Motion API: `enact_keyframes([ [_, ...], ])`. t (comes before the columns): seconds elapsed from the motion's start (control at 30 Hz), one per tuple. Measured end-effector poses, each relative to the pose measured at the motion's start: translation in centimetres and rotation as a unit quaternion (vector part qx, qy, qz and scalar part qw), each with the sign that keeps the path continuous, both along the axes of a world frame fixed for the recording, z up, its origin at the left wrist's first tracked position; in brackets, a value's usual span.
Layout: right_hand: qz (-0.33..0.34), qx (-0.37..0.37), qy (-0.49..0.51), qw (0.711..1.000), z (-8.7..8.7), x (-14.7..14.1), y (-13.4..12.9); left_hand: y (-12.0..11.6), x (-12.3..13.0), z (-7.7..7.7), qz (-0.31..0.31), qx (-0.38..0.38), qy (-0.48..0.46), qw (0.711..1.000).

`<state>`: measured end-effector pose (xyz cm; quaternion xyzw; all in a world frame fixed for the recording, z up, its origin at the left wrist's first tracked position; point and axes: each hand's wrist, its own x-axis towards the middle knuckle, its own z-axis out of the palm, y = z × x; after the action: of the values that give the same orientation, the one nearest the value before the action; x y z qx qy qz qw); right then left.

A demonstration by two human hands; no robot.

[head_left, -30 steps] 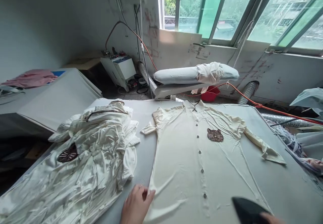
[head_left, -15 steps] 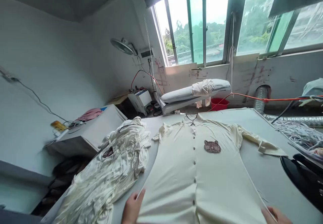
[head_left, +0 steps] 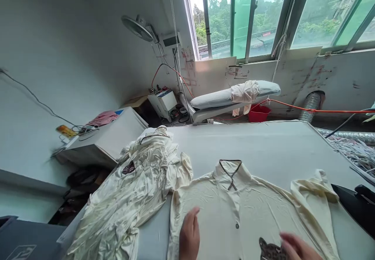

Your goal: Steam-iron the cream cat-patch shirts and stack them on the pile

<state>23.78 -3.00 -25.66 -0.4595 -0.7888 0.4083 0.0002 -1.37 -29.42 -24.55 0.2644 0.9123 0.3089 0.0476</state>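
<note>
A cream button-front shirt [head_left: 213, 209] with dark-trimmed collar lies spread face up on the pale padded table [head_left: 258, 138]. My left hand [head_left: 190, 232] rests on its chest, left of the button row, fingers stretched out and close together. Beside the brown animal-face patch [head_left: 272, 250], and partly covering it, is my right hand [head_left: 299, 246], its fingers extended. Neither hand appears to grip the cloth. The shirt's lower part falls outside the view. One sleeve [head_left: 310, 189] lies bent at the right; the other touches a heap of crumpled cream garments [head_left: 140, 189].
A black iron [head_left: 356, 205] stands at the right table edge, near the sleeve. Behind the table are a padded pressing arm [head_left: 216, 97], a red bucket [head_left: 259, 113] and a taut orange hose [head_left: 328, 110]. A grey bin [head_left: 29, 238] is at lower left.
The shirt has moved toward me, baring the table's far part. My hands have left its side edges and are now on the chest area. The view has shifted slightly.
</note>
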Motion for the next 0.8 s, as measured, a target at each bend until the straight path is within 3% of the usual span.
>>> enact_keyframes([
  [0.07, 0.017, -0.022, 0.093, 0.995, 3.7, -7.1, 1.1, 4.6, -4.9, 0.5, -0.081, 0.004, 0.029, 0.996],
  [0.17, 0.018, -0.014, 0.099, 0.995, 6.5, -19.2, 2.6, 7.7, -11.1, 2.2, -0.125, -0.145, 0.049, 0.980],
  [0.27, 0.018, -0.027, 0.061, 0.998, 5.0, -28.0, 2.9, 5.4, -15.9, 3.9, -0.193, -0.330, 0.010, 0.924],
  [0.33, 0.013, -0.028, 0.045, 0.998, 3.3, -31.0, 2.8, 2.9, -18.4, 4.7, -0.201, -0.399, -0.023, 0.894],
  [0.4, 0.010, -0.022, 0.053, 0.998, 2.0, -32.1, 2.8, 1.6, -19.7, 5.1, -0.186, -0.412, -0.016, 0.892],
  [0.43, 0.014, -0.019, 0.067, 0.997, 1.8, -32.0, 3.0, 1.9, -19.8, 5.1, -0.181, -0.389, 0.002, 0.903],
  [0.5, 0.037, -0.008, 0.114, 0.993, 1.8, -30.5, 4.0, 4.8, -18.6, 4.8, -0.185, -0.276, 0.038, 0.942],
  [0.57, 0.052, 0.025, 0.160, 0.985, 2.4, -26.9, 5.7, 10.2, -15.6, 4.5, -0.201, -0.117, 0.036, 0.972],
  [0.63, 0.032, 0.077, 0.173, 0.981, 3.0, -21.0, 7.9, 16.9, -11.4, 4.4, -0.203, -0.025, -0.007, 0.979],
  [0.67, 0.010, 0.101, 0.167, 0.981, 3.3, -17.4, 9.0, 20.2, -9.3, 4.5, -0.192, -0.025, -0.035, 0.980],
  [0.73, -0.019, 0.138, 0.111, 0.984, 3.5, -9.8, 11.4, 25.7, -5.8, 4.7, -0.180, -0.105, -0.089, 0.974],
  [0.8, 0.013, 0.140, -0.015, 0.990, 3.4, -3.0, 14.0, 29.2, -4.3, 4.7, -0.212, -0.199, -0.112, 0.950],
])
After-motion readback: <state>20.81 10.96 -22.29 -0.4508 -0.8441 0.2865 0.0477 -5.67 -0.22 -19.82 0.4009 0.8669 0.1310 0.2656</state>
